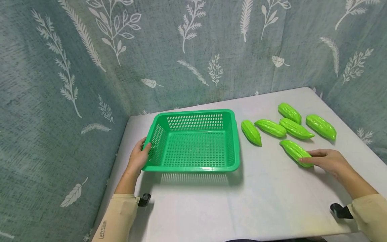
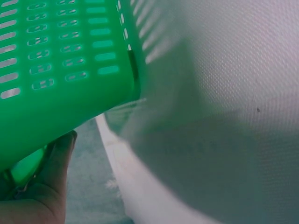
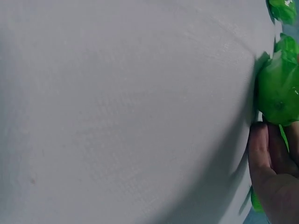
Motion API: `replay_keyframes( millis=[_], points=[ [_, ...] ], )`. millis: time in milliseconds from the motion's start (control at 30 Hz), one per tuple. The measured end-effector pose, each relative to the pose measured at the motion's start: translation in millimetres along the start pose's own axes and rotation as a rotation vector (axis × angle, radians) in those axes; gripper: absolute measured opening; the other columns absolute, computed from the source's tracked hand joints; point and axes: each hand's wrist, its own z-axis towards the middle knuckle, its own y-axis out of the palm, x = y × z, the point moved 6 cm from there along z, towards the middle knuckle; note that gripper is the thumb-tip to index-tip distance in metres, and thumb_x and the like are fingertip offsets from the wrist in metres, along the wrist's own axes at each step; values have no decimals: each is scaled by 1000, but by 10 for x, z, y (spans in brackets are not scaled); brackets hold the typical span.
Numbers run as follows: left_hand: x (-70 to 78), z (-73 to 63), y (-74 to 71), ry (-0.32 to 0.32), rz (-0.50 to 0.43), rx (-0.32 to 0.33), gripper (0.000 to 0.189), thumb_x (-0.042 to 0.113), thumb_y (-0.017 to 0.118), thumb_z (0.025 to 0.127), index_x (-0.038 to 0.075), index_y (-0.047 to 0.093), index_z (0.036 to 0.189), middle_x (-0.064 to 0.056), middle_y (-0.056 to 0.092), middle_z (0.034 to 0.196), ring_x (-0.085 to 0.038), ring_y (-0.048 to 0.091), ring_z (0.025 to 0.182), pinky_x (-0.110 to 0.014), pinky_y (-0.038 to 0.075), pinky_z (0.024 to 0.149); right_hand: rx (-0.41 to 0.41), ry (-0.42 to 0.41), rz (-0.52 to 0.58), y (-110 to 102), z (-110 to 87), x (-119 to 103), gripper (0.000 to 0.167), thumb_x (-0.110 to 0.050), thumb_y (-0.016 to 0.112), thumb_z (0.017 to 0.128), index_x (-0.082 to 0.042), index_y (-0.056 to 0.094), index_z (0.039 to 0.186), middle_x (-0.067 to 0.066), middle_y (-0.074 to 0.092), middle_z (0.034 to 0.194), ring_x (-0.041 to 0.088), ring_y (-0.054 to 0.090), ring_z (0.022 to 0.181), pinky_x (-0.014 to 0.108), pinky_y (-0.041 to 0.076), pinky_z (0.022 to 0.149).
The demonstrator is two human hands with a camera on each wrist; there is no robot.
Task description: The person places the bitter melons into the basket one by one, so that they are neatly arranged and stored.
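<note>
A green plastic basket (image 1: 193,169) with slotted walls and a perforated floor sits on the table, nothing inside it. My left hand (image 1: 139,156) grips its left rim, thumb over the edge; the left wrist view shows that hand (image 2: 49,186) by the basket's corner. To the right, my right hand (image 1: 331,162) holds a light green, ridged bitter melon (image 1: 291,150) by its near end, thumb on one side and fingers on the other. In the right wrist view the bitter melon's blunt end (image 3: 279,93) shows just past the fingers (image 3: 258,144).
Beyond the right hand lie several more bitter melons, one beside the basket (image 1: 251,132) and another at the far right (image 1: 321,126). A white cloth covers the table (image 1: 257,201). Patterned curtains (image 1: 169,67) hang behind and along the sides.
</note>
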Motion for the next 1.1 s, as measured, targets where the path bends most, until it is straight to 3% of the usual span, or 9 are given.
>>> replay_keyframes(
  millis=[433,600,733,933,1100],
  points=[
    [21,-1,-11,2,-6,11,61,37,42,110,14,21,162,-21,34,157,-41,40,135,-60,35,104,25,-1,-52,-11,10,-26,111,-65,77,80,9,34,150,43,17,151,65,21,133,73,34,97],
    [26,-3,-2,3,-9,3,61,38,42,110,15,21,162,-20,35,156,-40,41,133,-59,36,104,21,-86,-73,-32,-2,-119,107,-62,74,84,11,32,150,38,31,151,62,28,133,71,36,96],
    [23,-11,-15,2,-14,7,61,38,43,109,15,22,162,-20,35,156,-40,42,133,-59,36,104,39,-136,-103,-157,-42,-287,104,-63,68,88,11,31,151,35,35,149,62,27,133,72,35,96],
    [28,-14,-22,-4,-23,1,61,37,43,109,14,22,162,-20,36,155,-40,43,132,-58,38,103,58,-146,-32,-413,-118,-636,107,-68,62,89,4,23,158,38,11,157,63,15,137,74,27,101],
    [44,-25,-25,-2,-23,-6,62,36,43,110,13,20,162,-22,35,155,-41,43,132,-57,39,102,104,-204,-43,-519,-171,-1078,106,-73,58,88,-3,23,160,32,20,159,60,15,140,74,26,102]
  ],
)
